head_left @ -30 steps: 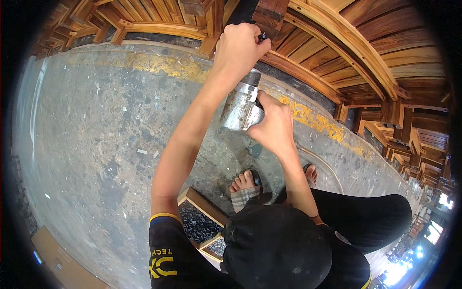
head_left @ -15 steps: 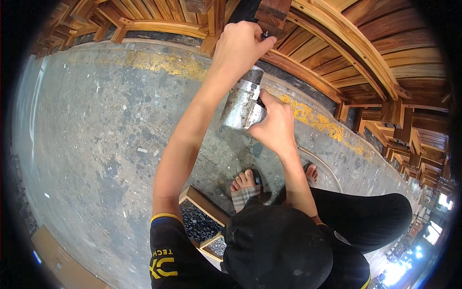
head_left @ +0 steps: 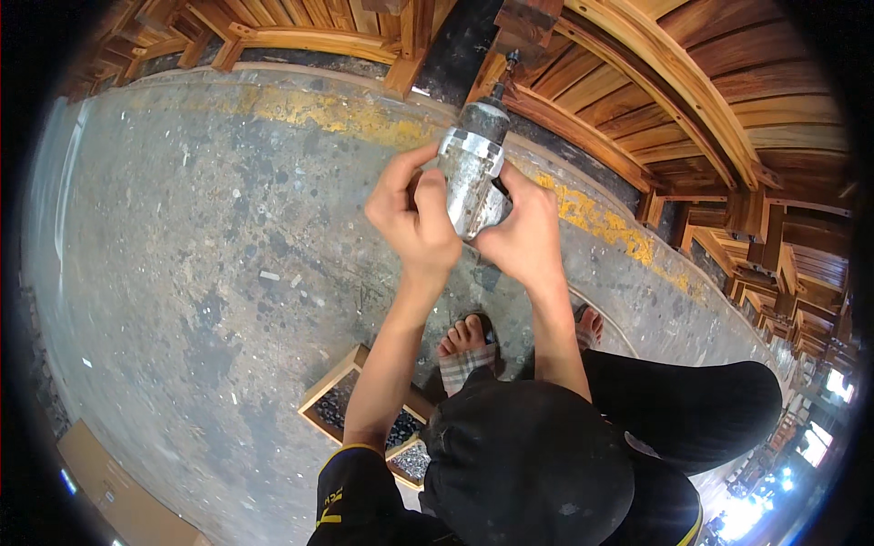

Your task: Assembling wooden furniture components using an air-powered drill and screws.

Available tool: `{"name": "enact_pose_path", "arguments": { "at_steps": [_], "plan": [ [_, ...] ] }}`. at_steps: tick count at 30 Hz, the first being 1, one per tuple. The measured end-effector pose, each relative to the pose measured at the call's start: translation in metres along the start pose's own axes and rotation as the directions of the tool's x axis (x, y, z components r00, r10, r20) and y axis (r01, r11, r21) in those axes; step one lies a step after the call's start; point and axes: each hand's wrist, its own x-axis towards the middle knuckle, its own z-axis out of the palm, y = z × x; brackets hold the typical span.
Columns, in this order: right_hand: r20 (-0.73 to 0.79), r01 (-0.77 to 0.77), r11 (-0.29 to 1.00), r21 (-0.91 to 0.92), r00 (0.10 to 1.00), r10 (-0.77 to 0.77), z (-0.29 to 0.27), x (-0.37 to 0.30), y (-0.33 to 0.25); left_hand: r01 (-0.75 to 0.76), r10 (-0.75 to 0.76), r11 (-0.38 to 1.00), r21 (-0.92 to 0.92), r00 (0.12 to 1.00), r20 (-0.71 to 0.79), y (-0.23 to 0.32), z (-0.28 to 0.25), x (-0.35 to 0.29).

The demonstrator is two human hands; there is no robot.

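My right hand grips a silver impact driver at its back end. The fingers of my left hand are curled against the left side of the tool's body, with the thumb bent over; some fingertips are hidden behind it. From the dark nose of the driver a thin bit points away from me. At its tip sits a small dark fastener, right against a reddish-brown wooden block on a piece of furniture. Whether the fastener has entered the wood I cannot tell.
Slatted wooden furniture lines the far side and the right. By my left arm a wooden box holds many small dark parts, with shiny pieces in another compartment. A hose curves near my right foot. Cardboard lies at lower left.
My left hand has come back from the wooden block to the driver's side. The fastener it held now stands at the bit's tip. My right hand stays on the tool.
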Motion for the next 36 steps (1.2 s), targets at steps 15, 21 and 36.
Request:
{"name": "enact_pose_path", "arguments": {
  "at_steps": [15,21,36],
  "plan": [
    [0.013,0.01,0.998,0.058,1.0,-0.01,0.002,-0.001,0.0,-0.101,0.1,0.994,-0.039,0.995,-0.021,-0.001,-0.003,0.003],
    [0.019,0.006,0.991,0.134,1.0,-0.008,0.001,0.0,-0.002,-0.094,0.092,0.994,-0.063,0.995,-0.026,0.005,0.0,0.004],
    [0.016,0.024,0.989,0.149,1.0,-0.026,0.002,0.001,0.001,-0.14,0.139,0.989,-0.048,0.99,-0.025,-0.003,0.0,0.003]
  ]
}}
